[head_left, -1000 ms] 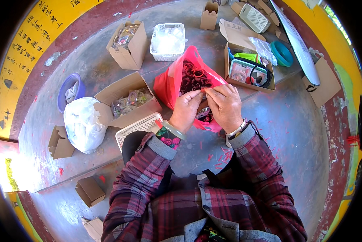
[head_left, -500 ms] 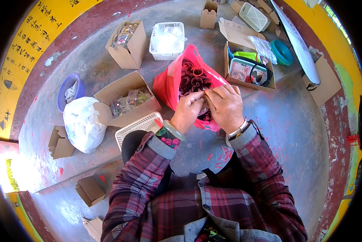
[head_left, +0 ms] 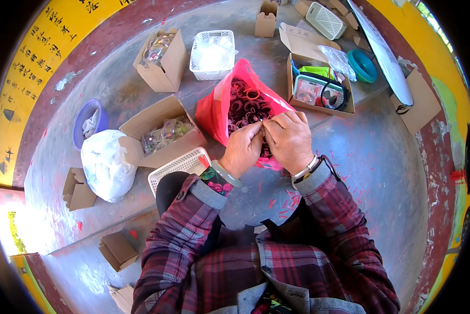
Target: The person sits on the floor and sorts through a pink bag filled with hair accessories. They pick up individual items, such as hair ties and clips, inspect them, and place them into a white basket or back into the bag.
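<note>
My left hand and my right hand meet over the near side of an open red plastic bag. Thumbs and forefingers of both are pinched together, fingertip to fingertip. A tiny pale bit shows between the tips, too small to name. Inside the bag lies a heap of dark ring-shaped bands, with a brighter red ring on top. The hands hide the bag's near part. A pale bangle is on my left wrist, and a light band circles my right one.
A cardboard box of small packets and a white basket stand left of the bag. Beyond are another white basket and a box of goods. A white sack and purple basin sit farther left; red scraps dot the floor.
My hands stay pinched together over the bag, with only small finger movement. The whole view has shifted slightly, so surrounding things appear a little farther left.
</note>
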A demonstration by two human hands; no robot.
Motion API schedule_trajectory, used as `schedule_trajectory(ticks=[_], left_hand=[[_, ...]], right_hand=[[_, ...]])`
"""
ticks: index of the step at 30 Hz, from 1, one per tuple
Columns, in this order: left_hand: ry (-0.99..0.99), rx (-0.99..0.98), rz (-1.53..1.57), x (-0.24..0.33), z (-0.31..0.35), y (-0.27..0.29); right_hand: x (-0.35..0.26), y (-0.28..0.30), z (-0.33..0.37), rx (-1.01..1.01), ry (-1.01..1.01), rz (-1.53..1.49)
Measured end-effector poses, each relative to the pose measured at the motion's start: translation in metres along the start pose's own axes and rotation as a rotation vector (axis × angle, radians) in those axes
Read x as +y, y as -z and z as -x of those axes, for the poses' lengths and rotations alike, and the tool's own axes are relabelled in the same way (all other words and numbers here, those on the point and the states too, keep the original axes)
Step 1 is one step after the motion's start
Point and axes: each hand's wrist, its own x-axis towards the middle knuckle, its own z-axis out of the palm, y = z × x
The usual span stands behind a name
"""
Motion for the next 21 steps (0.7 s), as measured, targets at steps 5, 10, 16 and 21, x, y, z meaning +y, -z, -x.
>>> schedule_trajectory(ticks=[5, 10, 16, 21], left_hand=[[-0.014, 0.012, -0.003, -0.0007, 0.0003, -0.0013], [0.005, 0.006, -0.048, -0.0041, 0.0015, -0.0006], [-0.016, 0.015, -0.027, -0.0004, 0.0006, -0.0013], [-0.015, 0.007, -0.047, -0.0008, 0.0008, -0.0011]], right_hand=[[0.0008, -0.0002, 0.0006, -0.018, 0.023, 0.014], [-0.0002, 0.0025, -0.001, -0.073, 0.014, -0.007], [0.0, 0.0024, -0.0004, -0.099, 0.017, 0.006], [-0.0005, 0.0028, -0.0003, -0.099, 0.012, 0.007]])
